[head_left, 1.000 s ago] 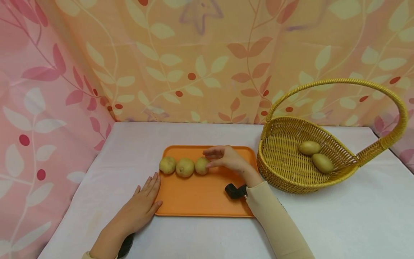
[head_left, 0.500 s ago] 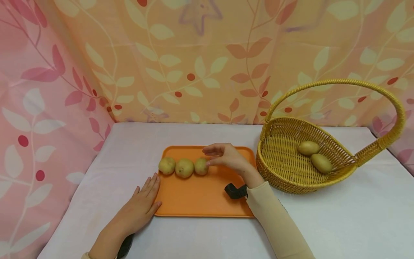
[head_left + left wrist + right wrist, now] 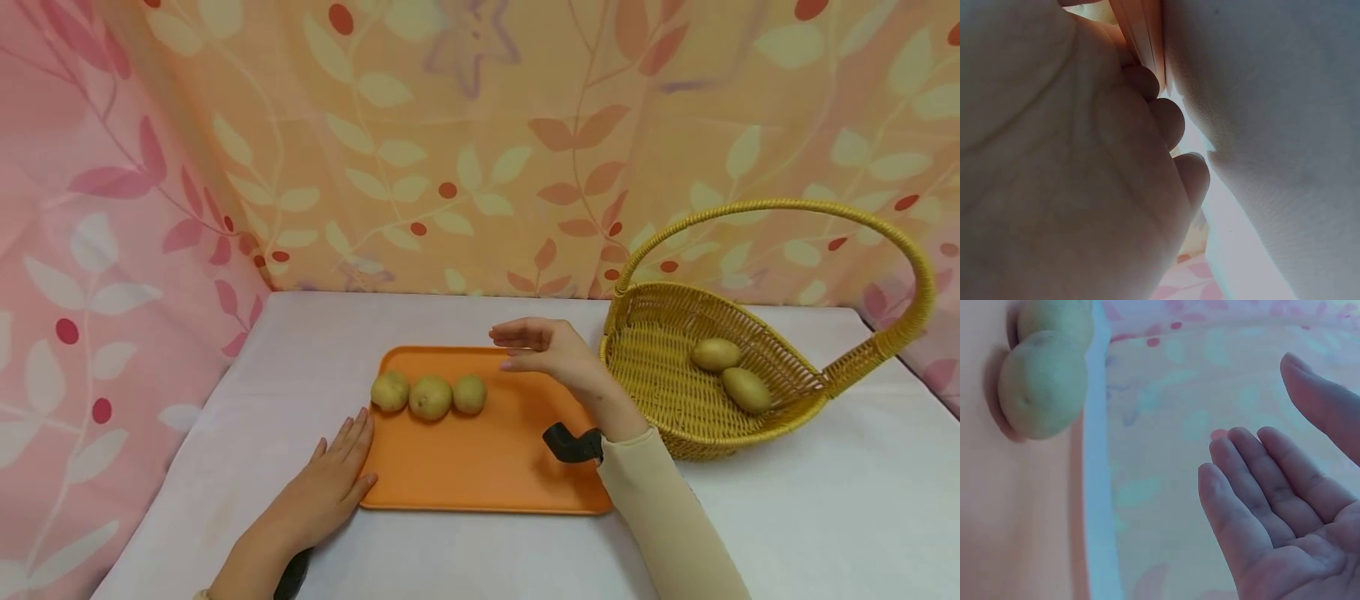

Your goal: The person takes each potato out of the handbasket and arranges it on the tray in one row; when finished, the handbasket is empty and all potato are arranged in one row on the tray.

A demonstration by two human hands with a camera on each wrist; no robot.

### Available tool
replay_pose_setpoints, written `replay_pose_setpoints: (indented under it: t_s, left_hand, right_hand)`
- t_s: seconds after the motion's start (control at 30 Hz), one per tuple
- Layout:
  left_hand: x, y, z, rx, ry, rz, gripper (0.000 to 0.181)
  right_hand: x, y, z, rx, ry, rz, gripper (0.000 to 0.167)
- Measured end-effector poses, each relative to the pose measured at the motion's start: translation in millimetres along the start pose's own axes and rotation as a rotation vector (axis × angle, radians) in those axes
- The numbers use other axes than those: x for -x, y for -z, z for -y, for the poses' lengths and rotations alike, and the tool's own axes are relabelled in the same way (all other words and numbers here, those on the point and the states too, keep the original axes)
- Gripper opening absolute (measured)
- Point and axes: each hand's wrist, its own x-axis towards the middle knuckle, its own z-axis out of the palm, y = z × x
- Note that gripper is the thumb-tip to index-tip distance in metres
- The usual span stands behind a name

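Nearest the viewer, the bare left hand (image 3: 330,479) lies along the left edge of a rectangular orange tray (image 3: 465,467) with a low rim, its fingers extended and touching the edge; it grasps nothing. The tray rests on a white cloth-covered table (image 3: 450,562). A black angled device (image 3: 572,443) at the right wrist shows over the tray's right part. The bare right hand (image 3: 555,357), in a beige sleeve (image 3: 671,500), hangs above the tray's far right portion; it is released, with thumb and fingers apart and nothing between them.

Along the tray's far left half stand three rounded, yellow-brown potatoes in a close row: a left one (image 3: 390,392), a middle one (image 3: 431,397) and a right one (image 3: 470,394). To the right of the tray, a golden woven basket (image 3: 648,371) with a tall arched handle contains two oval potatoes (image 3: 747,390) lying together against its right side. Judged from this arrangement, the work appears partway along: three potatoes seem to be laid out on the tray, while two are left in the basket. Floral fabric (image 3: 480,200) closes the background.
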Motion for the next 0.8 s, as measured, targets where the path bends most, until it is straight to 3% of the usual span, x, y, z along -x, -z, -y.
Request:
replay_pose_setpoints:
  t_s: [0.33,0.5,0.8]
  left_hand:
    - [-0.2,-2.0,1.1,-0.007,0.001,0.013,0.064]
    - [-0.5,-2.3,1.6,-0.015,0.002,0.016,0.065]
    - [0.0,-2.1,1.9,-0.009,0.000,0.004,0.064]
  right_hand:
    - [25.6,31.1,27.5,0.082,0.029,-0.018,0.046]
    - [41.3,53.2,32.6,0.189,0.037,-0.068,0.045]
    - [64.9,85.6,35.9,0.269,0.011,-0.146,0.045]
